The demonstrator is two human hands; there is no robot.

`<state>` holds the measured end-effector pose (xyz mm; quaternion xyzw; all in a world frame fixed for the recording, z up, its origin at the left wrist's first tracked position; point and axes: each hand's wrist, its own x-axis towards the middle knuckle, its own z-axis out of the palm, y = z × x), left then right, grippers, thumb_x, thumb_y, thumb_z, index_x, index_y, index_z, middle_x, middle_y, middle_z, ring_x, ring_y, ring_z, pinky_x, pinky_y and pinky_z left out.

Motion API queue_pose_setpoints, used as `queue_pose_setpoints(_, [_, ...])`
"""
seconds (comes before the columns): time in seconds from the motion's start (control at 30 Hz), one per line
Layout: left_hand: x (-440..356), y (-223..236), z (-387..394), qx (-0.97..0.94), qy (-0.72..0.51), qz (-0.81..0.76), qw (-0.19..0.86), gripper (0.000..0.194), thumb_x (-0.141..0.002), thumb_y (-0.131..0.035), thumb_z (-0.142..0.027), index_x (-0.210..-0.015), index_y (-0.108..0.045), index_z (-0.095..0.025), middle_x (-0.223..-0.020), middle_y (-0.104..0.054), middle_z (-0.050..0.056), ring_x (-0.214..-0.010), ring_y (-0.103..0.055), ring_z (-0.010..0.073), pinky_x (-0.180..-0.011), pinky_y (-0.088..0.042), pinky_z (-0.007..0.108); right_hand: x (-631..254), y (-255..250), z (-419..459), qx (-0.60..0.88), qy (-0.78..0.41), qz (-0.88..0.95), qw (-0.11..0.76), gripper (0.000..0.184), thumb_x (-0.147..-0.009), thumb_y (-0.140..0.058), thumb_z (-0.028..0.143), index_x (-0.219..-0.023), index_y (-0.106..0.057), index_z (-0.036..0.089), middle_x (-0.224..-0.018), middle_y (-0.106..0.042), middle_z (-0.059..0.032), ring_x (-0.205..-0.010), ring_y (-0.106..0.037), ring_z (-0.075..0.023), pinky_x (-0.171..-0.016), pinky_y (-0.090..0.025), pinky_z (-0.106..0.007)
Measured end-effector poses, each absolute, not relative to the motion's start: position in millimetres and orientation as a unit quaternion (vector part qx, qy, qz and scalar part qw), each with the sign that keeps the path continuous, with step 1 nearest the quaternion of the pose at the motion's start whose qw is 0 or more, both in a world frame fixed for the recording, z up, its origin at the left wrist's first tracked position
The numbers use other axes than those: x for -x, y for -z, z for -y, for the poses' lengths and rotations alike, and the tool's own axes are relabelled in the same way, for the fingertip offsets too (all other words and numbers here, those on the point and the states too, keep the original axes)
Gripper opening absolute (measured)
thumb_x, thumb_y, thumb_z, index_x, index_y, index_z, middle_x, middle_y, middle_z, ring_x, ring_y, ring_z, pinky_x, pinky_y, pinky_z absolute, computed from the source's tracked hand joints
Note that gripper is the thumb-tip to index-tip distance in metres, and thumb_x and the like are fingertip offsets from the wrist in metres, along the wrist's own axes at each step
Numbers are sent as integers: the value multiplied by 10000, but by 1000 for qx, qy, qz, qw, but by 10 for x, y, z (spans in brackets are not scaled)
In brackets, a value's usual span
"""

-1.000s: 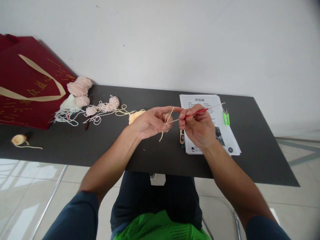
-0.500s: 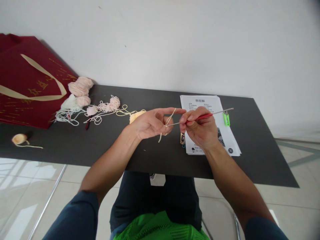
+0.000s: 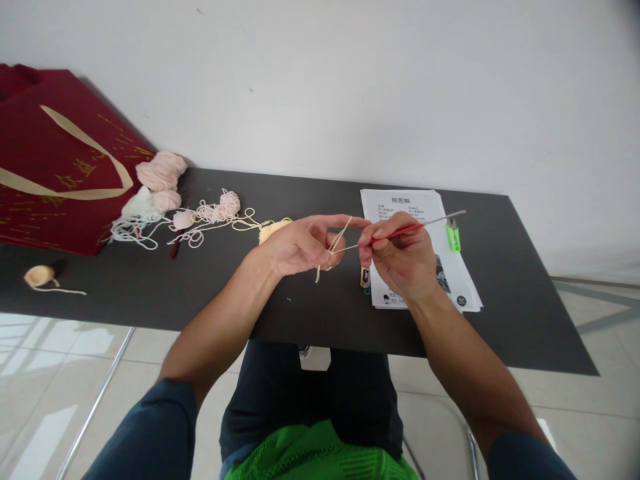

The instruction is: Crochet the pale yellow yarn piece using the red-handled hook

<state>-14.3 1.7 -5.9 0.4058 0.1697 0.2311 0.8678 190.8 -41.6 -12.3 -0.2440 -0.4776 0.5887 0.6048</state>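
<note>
My left hand (image 3: 305, 245) pinches pale yellow yarn (image 3: 341, 235) between thumb and fingers. The strand runs up over its stretched index finger, and a short tail hangs below. In my right hand (image 3: 403, 257) is a crochet hook (image 3: 413, 230) with a red grip, held like a pen. Its thin metal shaft reaches left to the yarn at my left fingertips, while the other end points up and right. Whether a loop sits on the hook's tip is too small to tell. Behind my left wrist lies a yellow yarn ball (image 3: 274, 231), partly hidden.
Printed sheets (image 3: 400, 200) lie under my right hand, with green thread snips (image 3: 453, 237) on their right edge. A dark red bag (image 3: 65, 153) stands at the left beside pink yarn balls (image 3: 161, 171) and tangled yarn (image 3: 225, 208). A small yellow crocheted piece (image 3: 40, 275) rests near the table's left front.
Almost nothing differs. Both hands keep their hold on the yarn and the crochet hook, and the view has shifted very slightly.
</note>
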Motion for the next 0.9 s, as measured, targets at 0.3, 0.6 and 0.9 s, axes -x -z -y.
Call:
queue_pose_setpoints(0.3, [148, 56, -27, -419, -246, -167, 858, 683, -596, -854, -109, -1267, -752, -183, -639, -611, 10, -555, -500, 137, -538, -324, 310, -1898, 86, 432, 229, -627, 446, 597, 168, -809, -900, 288, -835, -742, 240, -816, -792, 10, -597, -700, -98, -485, -575, -196])
queue_pose_setpoints(0.6, [19, 68, 82, -492, -465, -265, 687, 396, -633, -952, -179, -1003, -814, -207, -735, -708, 4, -659, -640, 124, -623, -469, 252, -1835, 100, 408, 284, -668, 297, 621, 259, -708, -977, 300, -801, -743, 240, -840, -798, 57, -677, -717, -24, -652, -616, -73])
queue_pose_setpoints(0.9, [-134, 148, 122, -503, -536, -366, 571, 176, -706, -883, -208, -867, -812, -195, -810, -731, 13, -697, -633, 119, -652, -488, 261, -1775, 157, 401, 306, -641, 268, 651, 248, -707, -976, 338, -809, -772, 240, -921, -812, 59, -771, -757, -25, -768, -651, -78])
